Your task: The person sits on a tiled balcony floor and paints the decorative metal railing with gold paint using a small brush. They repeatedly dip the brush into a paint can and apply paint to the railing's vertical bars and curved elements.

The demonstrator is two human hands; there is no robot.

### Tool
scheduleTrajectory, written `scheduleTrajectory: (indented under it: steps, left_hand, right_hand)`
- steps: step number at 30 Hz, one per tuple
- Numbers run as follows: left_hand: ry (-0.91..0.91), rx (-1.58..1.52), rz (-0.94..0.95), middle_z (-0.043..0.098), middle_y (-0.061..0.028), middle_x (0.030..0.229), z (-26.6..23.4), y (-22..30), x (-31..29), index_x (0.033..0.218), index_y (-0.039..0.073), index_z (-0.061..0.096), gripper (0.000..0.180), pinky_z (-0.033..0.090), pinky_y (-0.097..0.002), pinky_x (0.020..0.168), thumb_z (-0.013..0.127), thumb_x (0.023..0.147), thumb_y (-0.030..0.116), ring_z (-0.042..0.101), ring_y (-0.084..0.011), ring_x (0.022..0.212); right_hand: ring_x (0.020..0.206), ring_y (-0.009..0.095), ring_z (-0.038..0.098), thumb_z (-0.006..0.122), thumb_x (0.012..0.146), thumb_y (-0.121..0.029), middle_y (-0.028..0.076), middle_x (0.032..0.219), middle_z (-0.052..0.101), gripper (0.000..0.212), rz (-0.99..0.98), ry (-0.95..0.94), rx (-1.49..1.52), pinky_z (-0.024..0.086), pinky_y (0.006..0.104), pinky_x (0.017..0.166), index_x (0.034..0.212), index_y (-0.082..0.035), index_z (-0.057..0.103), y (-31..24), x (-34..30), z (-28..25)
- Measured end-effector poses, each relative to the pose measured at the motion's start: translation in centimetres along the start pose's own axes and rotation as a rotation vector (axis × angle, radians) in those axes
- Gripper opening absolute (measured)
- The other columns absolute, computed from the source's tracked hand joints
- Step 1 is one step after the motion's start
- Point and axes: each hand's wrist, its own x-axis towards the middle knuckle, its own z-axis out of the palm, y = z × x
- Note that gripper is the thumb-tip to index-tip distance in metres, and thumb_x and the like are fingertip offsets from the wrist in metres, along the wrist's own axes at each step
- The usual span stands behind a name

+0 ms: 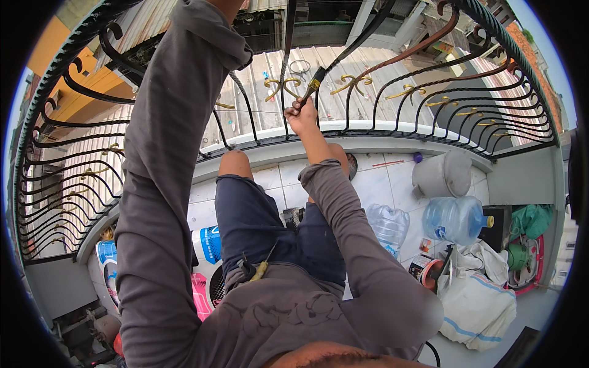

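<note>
My right hand (pixel 302 116) is closed around the handle of a paintbrush (pixel 315 81), its dark bristle end pointing up and away. The brush is by a thin black bar (pixel 317 104) of the curved balcony railing; whether they touch, I cannot tell. Close by sit gold-coloured scroll ornaments (pixel 351 84) on the bars. My left arm, in a rolled grey sleeve (pixel 165 104), stretches up past the top edge of the view, so the hand is out of sight. Some upper bars, such as one on the right (pixel 423 46), look reddish brown rather than black.
On the right of the tiled floor are a grey bucket (pixel 443 175), a blue water jug (pixel 453 219), a clear plastic bottle (pixel 386 226), an open paint tub (pixel 424 270) and a white sack (pixel 478 310). A blue-and-white container (pixel 208 244) stands left. Corrugated roofing (pixel 245 113) lies beyond the railing.
</note>
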Motion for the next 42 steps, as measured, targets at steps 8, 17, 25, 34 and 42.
scheduleTrajectory:
  steps: [8,17,25,34,42]
  left_hand:
    - [0.024,0.001,0.022,0.043,0.0036,0.046,0.0,-0.1,-0.1,0.054,0.011,0.054,0.077,0.038,-0.0306,0.039,0.054,0.097,0.075,0.039,-0.0086,0.040]
    - [0.016,-0.020,0.008,0.058,-0.0059,0.053,-0.2,-0.1,0.0,0.061,0.004,0.065,0.081,0.051,-0.0378,0.046,0.053,0.095,0.076,0.056,-0.0175,0.046]
    - [0.029,-0.069,-0.021,0.073,-0.0157,0.071,-1.1,0.4,-0.8,0.077,-0.001,0.077,0.077,0.060,-0.0454,0.062,0.057,0.094,0.071,0.071,-0.0279,0.063]
    - [-0.035,-0.142,-0.027,0.073,-0.0138,0.072,-1.7,0.1,-1.1,0.084,0.000,0.079,0.074,0.061,-0.0438,0.064,0.059,0.093,0.070,0.071,-0.0269,0.065]
    - [-0.098,-0.053,-0.046,0.071,-0.0111,0.070,-1.5,0.4,-0.8,0.081,0.001,0.078,0.074,0.062,-0.0399,0.064,0.058,0.095,0.071,0.070,-0.0212,0.064]
  right_hand:
    - [0.050,0.011,0.029,0.043,0.112,-0.045,-0.003,0.062,0.040,0.043,-0.079,0.041,0.011,0.037,0.0282,0.055,0.084,-0.013,0.051,0.1,0.3,-0.3]
    - [0.053,0.013,0.029,0.038,0.114,-0.044,-0.001,0.063,0.039,0.046,-0.171,0.048,-0.043,0.037,0.0303,0.057,0.084,-0.012,0.050,-0.6,0.1,-0.9]
    - [0.052,0.012,0.027,0.044,0.112,-0.036,-0.002,0.060,0.038,0.040,-0.154,0.007,-0.094,0.036,0.0287,0.056,0.081,-0.012,0.049,-1.7,1.0,-1.4]
    - [0.050,0.012,0.027,0.042,0.113,-0.036,-0.002,0.059,0.038,0.040,-0.065,0.116,-0.097,0.035,0.0293,0.056,0.080,-0.013,0.048,-0.4,1.5,-0.9]
    - [0.049,0.012,0.026,0.035,0.115,-0.045,-0.003,0.060,0.037,0.045,-0.051,0.069,-0.084,0.036,0.0293,0.055,0.086,-0.013,0.049,0.2,1.6,-0.8]
